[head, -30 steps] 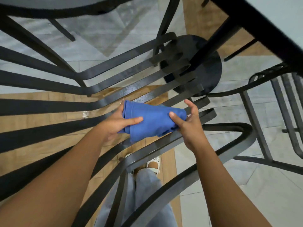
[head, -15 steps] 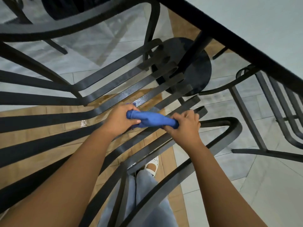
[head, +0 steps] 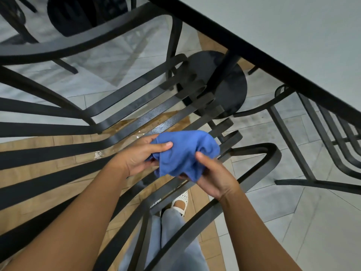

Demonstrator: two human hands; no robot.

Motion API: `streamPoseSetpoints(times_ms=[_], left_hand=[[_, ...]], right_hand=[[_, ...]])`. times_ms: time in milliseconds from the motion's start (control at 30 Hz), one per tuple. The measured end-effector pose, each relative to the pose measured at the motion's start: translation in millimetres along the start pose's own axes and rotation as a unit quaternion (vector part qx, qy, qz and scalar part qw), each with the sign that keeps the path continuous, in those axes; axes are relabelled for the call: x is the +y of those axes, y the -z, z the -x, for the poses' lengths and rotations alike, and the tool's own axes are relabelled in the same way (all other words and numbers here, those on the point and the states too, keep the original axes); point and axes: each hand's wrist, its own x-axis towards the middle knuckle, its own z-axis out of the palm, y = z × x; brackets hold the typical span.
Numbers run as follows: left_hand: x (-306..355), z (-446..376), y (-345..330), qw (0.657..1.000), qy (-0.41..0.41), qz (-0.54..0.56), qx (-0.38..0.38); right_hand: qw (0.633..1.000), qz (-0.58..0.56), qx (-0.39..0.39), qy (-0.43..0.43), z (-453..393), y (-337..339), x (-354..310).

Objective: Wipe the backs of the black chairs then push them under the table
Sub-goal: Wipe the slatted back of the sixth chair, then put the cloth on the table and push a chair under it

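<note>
I look straight down through a black metal chair with slatted back and seat. Both my hands hold a bunched blue cloth just above its slats. My left hand pinches the cloth's left side between thumb and fingers. My right hand grips its lower right part from below. The pale table with a black edge fills the upper right. A second black chair stands at the right, partly under the table.
The table's round black base sits on the tiled floor beyond the slats. Another black chair shows at the top left. My legs and a white shoe are below the chair's frame. A wet patch glints on the wood-look floor.
The cloth was rolled into a tight twist between both fists half a second ago; now it is loosened and bunched, with my hands lower and closer together.
</note>
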Motion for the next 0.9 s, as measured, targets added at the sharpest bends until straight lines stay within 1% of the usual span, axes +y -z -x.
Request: streamPoseSetpoints(times_ms=[33,67,100,133,167,200,233,267,333,400,533,567,633,700,733,800,833,867,900], left_hand=[[3.2,0.6,-8.5,0.999,-0.024,-0.032,0.024],[6.6,1.1,-17.2,0.993,-0.056,-0.081,0.059],[10.7,1.6,-25.4,0.979,-0.096,-0.148,0.107],[14.8,1.0,-31.6,0.948,-0.141,-0.236,0.16],[20.4,0.9,-37.7,0.901,-0.181,-0.335,0.208],[26.4,0.9,-43.2,0.847,-0.214,-0.422,0.242],[33.0,1.4,-49.3,0.8,-0.242,-0.481,0.263],[39.0,1.5,-55.9,0.769,-0.265,-0.516,0.27],[50.2,2.0,-71.7,0.732,-0.303,-0.551,0.263],[57.7,2.6,-86.1,0.714,-0.329,-0.563,0.255],[72.1,7.8,-108.0,0.704,-0.352,-0.572,0.231],[75.5,9.4,-112.5,0.696,-0.361,-0.577,0.227],[83.5,12.1,-121.0,0.687,-0.379,-0.577,0.227],[92.1,13.5,-129.0,0.687,-0.392,-0.568,0.228],[96.3,13.5,-132.6,0.688,-0.396,-0.565,0.228],[104.0,11.7,-138.8,0.678,-0.405,-0.567,0.233],[107.5,10.2,-141.4,0.671,-0.407,-0.572,0.237],[111.2,8.7,-143.9,0.666,-0.408,-0.577,0.239],[114.8,6.8,-146.0,0.662,-0.407,-0.582,0.239]], right_hand=[[0.999,0.013,0.027,0.015,0.3,-3.6,2.4],[0.997,0.021,0.069,0.028,1.4,-6.0,2.5],[0.991,0.031,0.123,0.043,3.7,-8.4,0.3],[0.982,0.046,0.17,0.064,7.2,-10.4,-3.8],[0.972,0.074,0.205,0.088,12.0,-12.1,-9.0],[0.961,0.112,0.228,0.112,17.4,-13.8,-14.4],[0.946,0.163,0.245,0.135,23.1,-16.1,-19.7],[0.927,0.222,0.256,0.158,29.2,-20.4,-25.3],[0.884,0.328,0.268,0.198,42.4,-31.4,-37.0],[0.85,0.38,0.277,0.238,56.7,-44.3,-48.6],[0.796,0.399,0.307,0.335,84.1,-75.1,-75.9],[0.779,0.406,0.319,0.356,90.5,-82.6,-83.8],[0.731,0.431,0.345,0.401,100.9,-96.0,-100.0],[0.671,0.469,0.359,0.447,107.3,-107.2,-117.2],[0.63,0.495,0.366,0.474,109.1,-111.6,-125.1],[0.526,0.543,0.388,0.526,109.0,-117.9,-140.1],[0.481,0.554,0.405,0.545,106.0,-119.0,-146.9],[0.448,0.556,0.427,0.556,101.0,-120.6,-154.0],[0.428,0.549,0.445,0.563,94.1,-119.3,-161.1]])
